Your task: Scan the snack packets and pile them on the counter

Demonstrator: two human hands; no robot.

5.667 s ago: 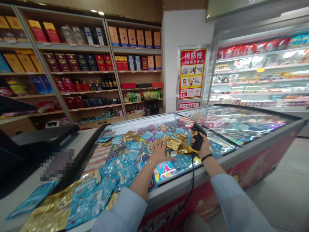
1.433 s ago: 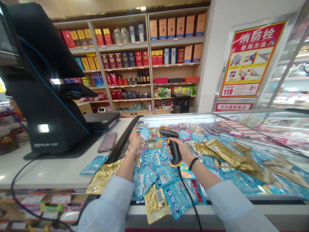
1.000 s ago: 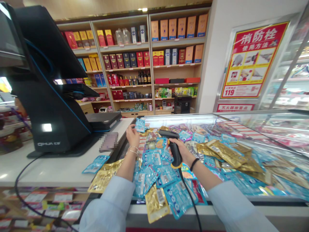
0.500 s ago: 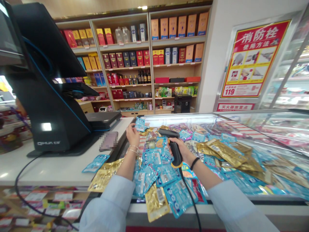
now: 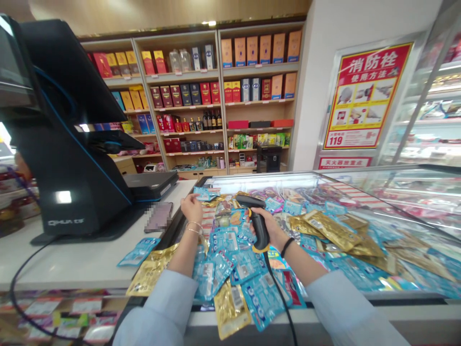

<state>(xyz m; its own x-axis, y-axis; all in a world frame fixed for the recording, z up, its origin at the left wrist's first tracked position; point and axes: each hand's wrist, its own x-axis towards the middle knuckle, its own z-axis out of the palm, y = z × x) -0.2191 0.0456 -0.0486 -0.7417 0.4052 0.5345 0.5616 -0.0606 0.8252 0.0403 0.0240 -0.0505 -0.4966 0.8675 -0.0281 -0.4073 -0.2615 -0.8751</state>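
Note:
My right hand (image 5: 264, 226) is wrapped round the grip of a black barcode scanner (image 5: 260, 229), its head pointing left over the packets and its cable running down toward me. My left hand (image 5: 192, 207) is at the far left of the pile, fingers curled and fingertips at the edge of a blue snack packet (image 5: 206, 193); the grip itself is partly hidden. That packet lies nearly flat. Between and below my hands, blue packets (image 5: 226, 238) overlap on the glass-topped freezer (image 5: 252, 179). A gold packet (image 5: 232, 307) lies at the near edge.
More gold packets (image 5: 333, 233) are heaped on the right. On the white counter (image 5: 101, 262) at left stand a black checkout terminal (image 5: 82, 192) and a blurred phone-like object (image 5: 158, 217). A blue packet (image 5: 139, 252) and a gold one (image 5: 153, 269) lie at the counter's edge. Stocked shelves stand behind.
The blue packet at my left hand has tipped from upright to nearly flat. My right hand keeps its hold on the scanner, almost unmoved. The view has shifted slightly.

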